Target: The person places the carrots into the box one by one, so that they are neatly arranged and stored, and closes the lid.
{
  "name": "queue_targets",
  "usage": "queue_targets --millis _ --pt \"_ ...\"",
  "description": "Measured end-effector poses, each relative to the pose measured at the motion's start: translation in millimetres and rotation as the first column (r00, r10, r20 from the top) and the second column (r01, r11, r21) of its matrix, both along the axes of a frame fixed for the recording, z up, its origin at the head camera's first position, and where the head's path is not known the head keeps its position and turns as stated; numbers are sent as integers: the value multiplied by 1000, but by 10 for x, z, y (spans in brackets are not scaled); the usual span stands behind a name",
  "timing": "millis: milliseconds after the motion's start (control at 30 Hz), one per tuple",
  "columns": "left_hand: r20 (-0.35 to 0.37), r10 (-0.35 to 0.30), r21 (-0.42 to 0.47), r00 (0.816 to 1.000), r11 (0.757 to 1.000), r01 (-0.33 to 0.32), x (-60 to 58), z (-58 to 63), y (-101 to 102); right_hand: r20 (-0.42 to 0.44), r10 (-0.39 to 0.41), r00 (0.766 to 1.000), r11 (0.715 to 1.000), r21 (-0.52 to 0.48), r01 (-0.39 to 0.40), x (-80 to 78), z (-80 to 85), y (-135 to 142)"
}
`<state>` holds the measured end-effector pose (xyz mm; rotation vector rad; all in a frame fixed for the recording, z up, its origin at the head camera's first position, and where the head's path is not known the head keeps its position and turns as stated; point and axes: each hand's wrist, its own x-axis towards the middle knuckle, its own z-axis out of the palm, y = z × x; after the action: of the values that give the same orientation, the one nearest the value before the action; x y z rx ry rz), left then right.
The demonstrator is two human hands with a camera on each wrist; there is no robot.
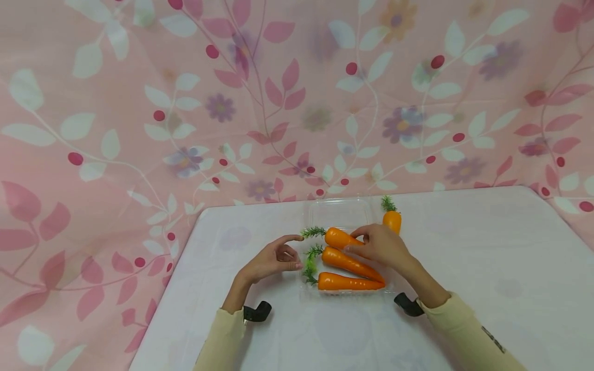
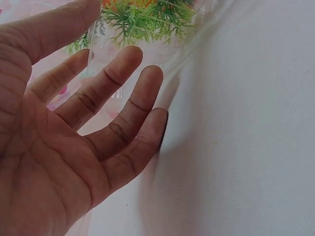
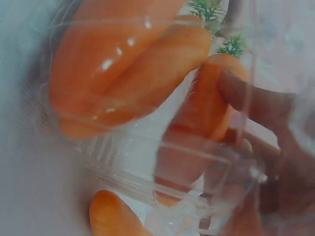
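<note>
Three orange carrots with green leafy tops lie side by side in a clear plastic box. My right hand (image 1: 384,248) pinches the rearmost carrot (image 1: 340,237) between thumb and fingers; in the right wrist view this carrot (image 3: 197,110) shows through the clear wall. In front of it are the middle carrot (image 1: 348,260) and the front carrot (image 1: 345,282). At the box's left side is my left hand (image 1: 270,262), fingers loosely bent, holding nothing. The left wrist view shows its palm (image 2: 54,157) with the green tops (image 2: 147,22) just beyond the fingertips.
The box's clear lid (image 1: 341,212) lies folded back towards the wall. Another carrot (image 1: 392,221) is outside the box at the back right, partly hidden by my right hand. A white cloth covers the table (image 1: 487,257); a pink floral sheet (image 1: 297,103) hangs behind.
</note>
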<state>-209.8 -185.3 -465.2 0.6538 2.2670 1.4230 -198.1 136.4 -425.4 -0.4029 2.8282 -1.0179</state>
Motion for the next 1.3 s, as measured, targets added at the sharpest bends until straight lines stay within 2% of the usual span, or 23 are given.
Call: queue_targets --millis 433,633,967,1200,1300 --pt "-5 -7 12 1000 1000 7 -7 -27 -15 -50 86 995 991 108 -80 30 -62 -41" --pt "-5 5 7 1000 1000 -5 0 -15 -12 -7 149 989 978 152 -146 27 -83 -49" --pt "-2 9 -6 1000 1000 -9 -9 -13 0 50 185 981 975 115 -190 54 -24 -25" --pt "-7 12 -9 1000 1000 -12 -3 -1 8 6 213 977 975 65 -212 48 3 2" --pt "-6 15 -14 1000 1000 -15 4 2 5 14 190 982 981 45 -191 40 33 11"
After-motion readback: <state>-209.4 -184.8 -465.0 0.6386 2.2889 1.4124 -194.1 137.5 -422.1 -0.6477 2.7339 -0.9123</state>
